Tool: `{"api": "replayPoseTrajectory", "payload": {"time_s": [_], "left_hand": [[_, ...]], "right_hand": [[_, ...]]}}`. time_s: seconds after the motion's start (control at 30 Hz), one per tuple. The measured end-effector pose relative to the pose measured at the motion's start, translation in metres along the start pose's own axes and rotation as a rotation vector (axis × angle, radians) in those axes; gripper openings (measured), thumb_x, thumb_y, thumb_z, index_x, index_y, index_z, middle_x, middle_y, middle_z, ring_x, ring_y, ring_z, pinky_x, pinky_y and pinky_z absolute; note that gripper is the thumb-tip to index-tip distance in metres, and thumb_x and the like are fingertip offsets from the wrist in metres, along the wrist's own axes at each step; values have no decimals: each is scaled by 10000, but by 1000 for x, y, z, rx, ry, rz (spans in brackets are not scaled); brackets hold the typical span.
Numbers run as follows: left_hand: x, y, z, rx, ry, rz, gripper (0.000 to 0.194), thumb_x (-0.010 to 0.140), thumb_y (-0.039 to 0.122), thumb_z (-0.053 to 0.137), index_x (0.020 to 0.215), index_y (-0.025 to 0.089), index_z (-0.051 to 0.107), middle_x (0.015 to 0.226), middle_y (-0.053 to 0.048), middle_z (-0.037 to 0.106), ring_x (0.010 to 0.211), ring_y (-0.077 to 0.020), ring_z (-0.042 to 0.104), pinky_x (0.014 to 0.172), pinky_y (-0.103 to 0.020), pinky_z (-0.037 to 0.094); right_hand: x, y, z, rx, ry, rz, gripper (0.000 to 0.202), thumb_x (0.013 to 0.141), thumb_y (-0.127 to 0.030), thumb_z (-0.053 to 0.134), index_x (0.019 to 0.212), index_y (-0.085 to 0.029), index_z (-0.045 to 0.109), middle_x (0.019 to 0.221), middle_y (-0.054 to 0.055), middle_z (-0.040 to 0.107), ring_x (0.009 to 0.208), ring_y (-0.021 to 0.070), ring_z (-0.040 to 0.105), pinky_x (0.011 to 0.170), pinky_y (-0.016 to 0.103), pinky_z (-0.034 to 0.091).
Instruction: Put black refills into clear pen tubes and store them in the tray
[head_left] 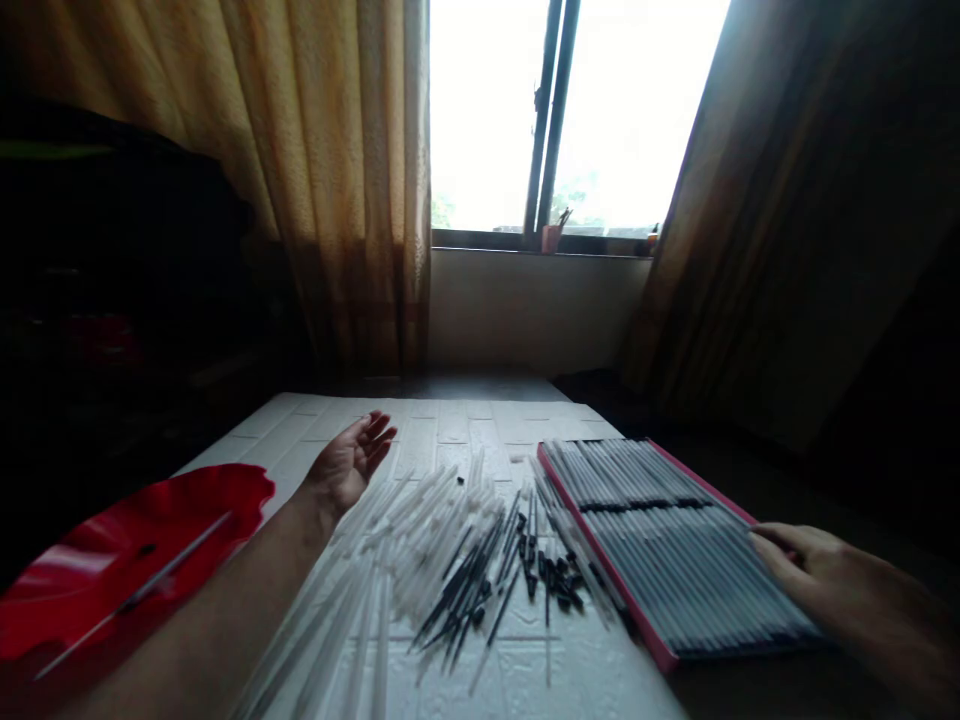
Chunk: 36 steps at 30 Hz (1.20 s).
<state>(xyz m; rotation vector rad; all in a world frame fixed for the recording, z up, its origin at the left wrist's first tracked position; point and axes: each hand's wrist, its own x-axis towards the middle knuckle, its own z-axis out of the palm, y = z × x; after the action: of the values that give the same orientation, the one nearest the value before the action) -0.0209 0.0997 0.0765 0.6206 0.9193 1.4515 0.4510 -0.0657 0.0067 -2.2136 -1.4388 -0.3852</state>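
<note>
My left hand point(354, 462) is raised palm up over the left part of the white brick-patterned table, fingers apart and holding nothing. Below and right of it lie loose clear tubes point(375, 590), dark thin rods point(469, 580) and small black caps point(559, 580). At the right, a pink-edged tray point(589, 545) bears two rows of clear tubes with dark ends point(697, 560). My right hand point(802, 560) is at the tray's right edge, its fingers bent together there; whether anything is between them is hidden.
A red wavy-edged dish point(142, 520) with a thin pale rod point(172, 565) across it stands at the left, under my left forearm. Behind the table are yellow curtains point(360, 180) and a window with a pink cup point(551, 238) on its sill.
</note>
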Motion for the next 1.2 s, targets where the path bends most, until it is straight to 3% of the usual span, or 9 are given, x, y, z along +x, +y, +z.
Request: {"api": "replayPoseTrajectory", "payload": {"time_s": [0.1,0.3,0.47,0.57,0.63,0.73,0.9,1.03,1.2], "left_hand": [[12,16,3,-3,-1,14,250,931,112,440,751,127,613,639,-6,672,600,-86,690,486,-122,528],[22,53,16,153,-91,114,244,943,182,422,800,156,618,685,-4,687,680,-79,690,569,-125,532],[2,47,-4,587,-257,123,96,786,214,651,857,167,694,807,-38,736,705,-170,690,682,-277,549],[-24,29,-40,842,-331,148,180,652,275,767,803,182,734,847,-56,749,912,-257,664,918,-389,465],[-40,16,-71,997,-335,226,299,651,323,766,922,200,735,1099,-88,706,1149,-307,548,1058,-438,325],[-57,-3,-121,1634,-379,524,519,819,492,555,1263,224,572,1392,-114,508,1294,-325,421,1076,-498,303],[-63,-28,-182,1917,-259,621,616,845,597,468,1383,299,436,1465,-103,412,1336,-353,360,1059,-568,310],[-61,-43,-192,1892,-231,657,604,861,600,423,1397,321,408,1474,-77,402,1342,-340,357,1052,-556,336],[-56,-65,-156,1836,-291,677,606,876,587,413,1381,253,447,1460,-111,418,1337,-313,372,1060,-497,356]], "right_hand": [[-3,-35,3,25,-97,-101,298,766,-449,566,888,-263,762,932,144,741,664,242,702,518,317,503],[-36,-144,2,99,-108,-533,305,897,-426,430,888,-280,698,898,37,715,696,179,692,550,253,502],[-61,-196,12,97,-118,-671,332,941,-314,349,813,-253,650,786,25,666,637,156,647,554,249,449],[-63,-200,20,116,-158,-714,333,943,-308,354,762,-242,625,750,20,644,629,153,636,551,243,431],[-62,-197,25,119,-163,-711,316,942,-308,364,787,-241,631,768,24,646,643,157,639,561,245,432],[-60,-190,30,118,-168,-693,289,935,-301,379,839,-243,645,795,32,654,673,170,646,583,256,443],[-65,-185,29,148,-203,-665,298,941,-291,373,859,-253,658,853,43,677,710,170,660,609,248,454],[-69,-185,27,167,-209,-612,286,932,-278,387,865,-256,665,830,37,684,695,163,664,590,230,443],[-66,-185,22,152,-227,-553,292,937,-284,387,861,-251,667,817,31,680,713,168,665,619,233,441]]}}
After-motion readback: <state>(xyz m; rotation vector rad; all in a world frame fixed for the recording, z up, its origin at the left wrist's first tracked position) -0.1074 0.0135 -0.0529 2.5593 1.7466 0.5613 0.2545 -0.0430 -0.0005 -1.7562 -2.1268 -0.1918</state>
